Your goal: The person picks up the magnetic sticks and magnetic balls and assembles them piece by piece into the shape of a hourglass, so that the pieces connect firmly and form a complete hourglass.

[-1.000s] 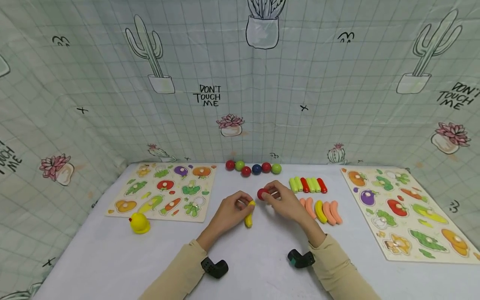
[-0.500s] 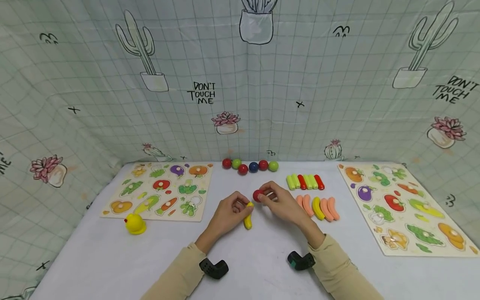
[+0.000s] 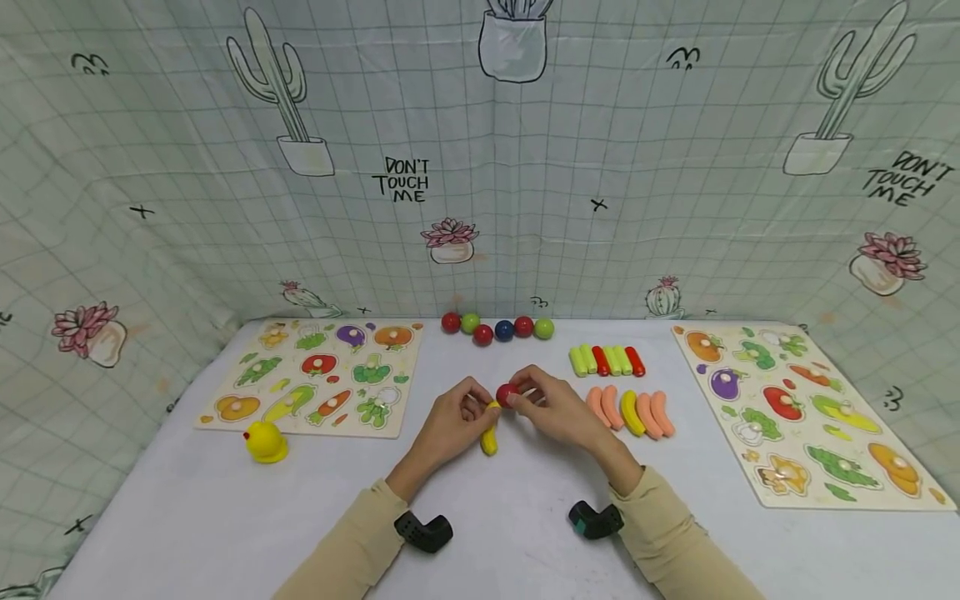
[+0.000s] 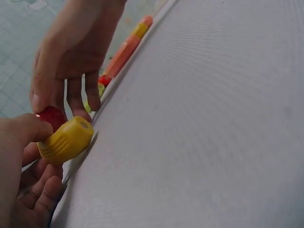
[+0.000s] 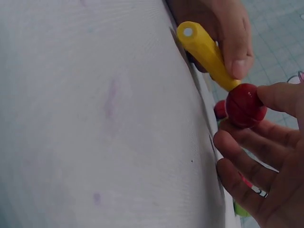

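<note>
Over the broad white table [image 3: 510,525], the bare left hand [image 3: 447,423] and the bare right hand [image 3: 558,409] were close together! The left was pinching a curved, glossy yellow stick [image 5: 206,51]; the right, thumb opposite fingers, was clamped on a smaller, shiny red ball [image 5: 243,107] touching the stick's far end!

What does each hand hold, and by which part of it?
Left hand: the yellow piece, near the end next to the red ball. Right hand: that ball, by its sides.

We angle both forearms [image 3: 348,533] inward, our left grip [image 3: 452,421] and right grip [image 3: 558,408] close together, each pinching between thumb [image 5: 281,97] and fingers [image 5: 249,164].
</note>
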Demonstrator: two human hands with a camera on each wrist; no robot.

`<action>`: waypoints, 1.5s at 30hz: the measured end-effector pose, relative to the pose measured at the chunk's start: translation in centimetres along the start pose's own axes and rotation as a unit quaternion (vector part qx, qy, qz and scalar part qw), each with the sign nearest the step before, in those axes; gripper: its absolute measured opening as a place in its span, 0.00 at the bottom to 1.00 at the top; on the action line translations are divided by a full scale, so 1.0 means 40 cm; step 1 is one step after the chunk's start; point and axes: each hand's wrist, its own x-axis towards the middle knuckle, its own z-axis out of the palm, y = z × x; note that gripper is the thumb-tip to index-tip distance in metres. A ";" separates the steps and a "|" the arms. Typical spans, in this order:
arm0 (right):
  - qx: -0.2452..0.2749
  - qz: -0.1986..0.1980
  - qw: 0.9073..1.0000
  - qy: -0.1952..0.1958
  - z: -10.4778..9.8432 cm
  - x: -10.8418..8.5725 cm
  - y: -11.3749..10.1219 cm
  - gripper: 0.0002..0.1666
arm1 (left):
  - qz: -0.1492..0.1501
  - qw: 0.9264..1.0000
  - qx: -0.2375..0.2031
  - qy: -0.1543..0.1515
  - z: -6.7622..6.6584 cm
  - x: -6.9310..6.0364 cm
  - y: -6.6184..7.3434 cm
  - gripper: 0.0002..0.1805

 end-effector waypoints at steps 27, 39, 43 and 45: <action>-0.095 -0.041 0.994 -0.047 -0.010 -0.005 -0.017 0.14 | 0.075 0.995 0.061 0.005 -0.003 -0.002 -0.016 0.17; -0.104 -0.021 0.994 0.002 -0.118 -0.026 0.033 0.12 | 0.065 0.995 0.071 0.018 -0.003 -0.003 -0.009 0.18; -0.095 -0.022 0.995 0.007 -0.149 -0.037 0.050 0.13 | 0.063 0.995 0.072 0.016 -0.003 -0.004 -0.009 0.18; -0.089 -0.010 0.996 0.003 -0.165 -0.043 0.057 0.13 | 0.065 0.995 0.073 0.015 -0.002 -0.003 -0.010 0.18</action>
